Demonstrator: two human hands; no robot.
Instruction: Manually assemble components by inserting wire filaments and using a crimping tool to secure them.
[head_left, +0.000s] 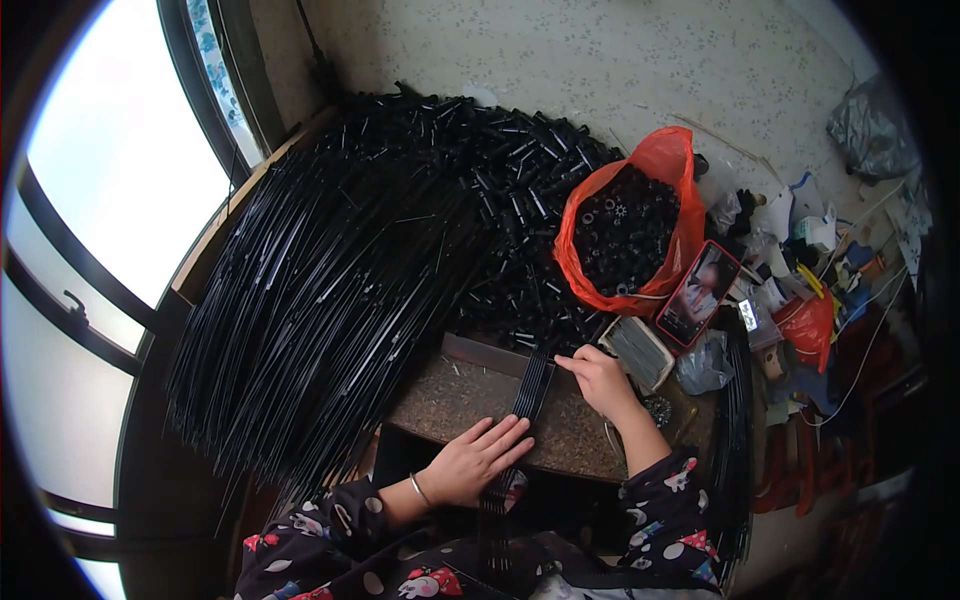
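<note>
A small row of thin black rods (532,385) lies side by side on the speckled brown stone slab (450,400) — the left hand (478,460) presses it flat, fingers spread, while the right hand (598,378) pinches one rod's upper end. The huge heap of long black rods (310,290) and the red plastic bag of small black caps (628,230) look barely touched — most work seems left.
</note>
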